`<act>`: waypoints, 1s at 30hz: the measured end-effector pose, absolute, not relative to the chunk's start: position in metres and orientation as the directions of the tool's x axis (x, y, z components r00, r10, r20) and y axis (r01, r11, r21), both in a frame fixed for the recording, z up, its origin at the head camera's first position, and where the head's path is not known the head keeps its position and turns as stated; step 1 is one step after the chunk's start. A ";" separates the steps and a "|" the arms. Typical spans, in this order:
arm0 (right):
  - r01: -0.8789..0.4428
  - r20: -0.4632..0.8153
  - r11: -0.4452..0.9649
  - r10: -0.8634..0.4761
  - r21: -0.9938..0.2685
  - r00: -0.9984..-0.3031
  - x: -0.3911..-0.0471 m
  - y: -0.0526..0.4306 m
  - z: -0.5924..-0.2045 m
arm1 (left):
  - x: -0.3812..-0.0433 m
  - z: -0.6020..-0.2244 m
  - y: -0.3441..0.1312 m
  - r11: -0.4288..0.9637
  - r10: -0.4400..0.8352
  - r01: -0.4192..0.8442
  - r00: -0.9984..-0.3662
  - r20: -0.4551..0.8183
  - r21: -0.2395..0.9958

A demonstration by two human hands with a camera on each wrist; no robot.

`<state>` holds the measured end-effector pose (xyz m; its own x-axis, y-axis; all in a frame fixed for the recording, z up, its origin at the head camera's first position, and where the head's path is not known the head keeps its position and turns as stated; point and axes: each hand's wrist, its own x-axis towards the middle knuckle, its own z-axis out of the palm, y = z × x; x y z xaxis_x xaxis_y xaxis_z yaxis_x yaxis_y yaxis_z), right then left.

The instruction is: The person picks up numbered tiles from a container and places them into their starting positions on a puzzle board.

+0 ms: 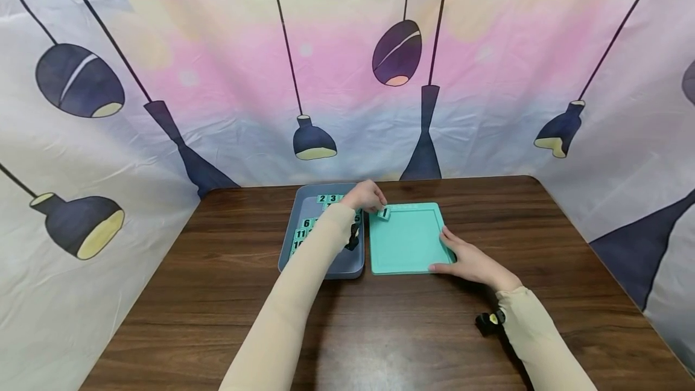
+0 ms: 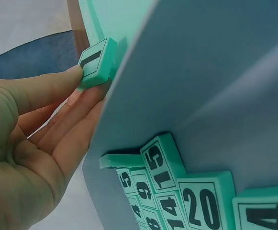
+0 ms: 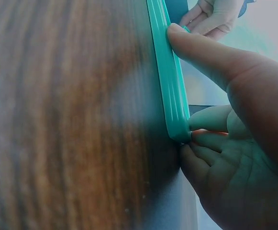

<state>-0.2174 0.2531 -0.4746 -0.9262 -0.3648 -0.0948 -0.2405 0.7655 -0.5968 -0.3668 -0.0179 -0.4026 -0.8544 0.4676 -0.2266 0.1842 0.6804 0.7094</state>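
A small turquoise number tile (image 2: 96, 61) marked 1 is pinched between the thumb and fingers of my left hand (image 1: 367, 196). It is tilted, over the far left corner of a square turquoise puzzle frame (image 1: 407, 240) with a raised rim. My right hand (image 1: 471, 261) grips that frame at its near right corner. Its thumb (image 3: 201, 50) lies along the near edge and the other fingers curl against the right side. Left of the frame stands a grey-blue tray (image 1: 344, 269) holding several number tiles; my left forearm hides some of them.
In the left wrist view, the tray's tiles include a 20 tile (image 2: 202, 203) and a 15 tile (image 2: 159, 160). A brown wooden table (image 1: 217, 294) carries everything. Behind it hangs a cloth (image 1: 347, 77) printed with lamps. Each wrist wears a small black camera (image 1: 488, 321).
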 end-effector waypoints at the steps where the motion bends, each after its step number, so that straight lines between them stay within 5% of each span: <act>1: -0.240 -0.095 0.765 -0.364 -0.598 -0.926 -0.217 0.253 -0.474 | -0.367 -0.403 -0.019 0.691 0.465 0.193 -0.856 -0.225 0.696; 30: -0.242 -0.098 0.757 -0.373 -0.607 -0.923 -0.217 0.253 -0.474 | -0.364 -0.411 0.003 0.896 0.400 0.317 -0.881 -0.252 0.312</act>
<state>-0.2172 0.2530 -0.4740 -0.9226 -0.3730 -0.0978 -0.2416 0.7569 -0.6072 -0.3635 0.0025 -0.4110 -0.8814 0.3997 -0.2519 0.3171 0.8957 0.3117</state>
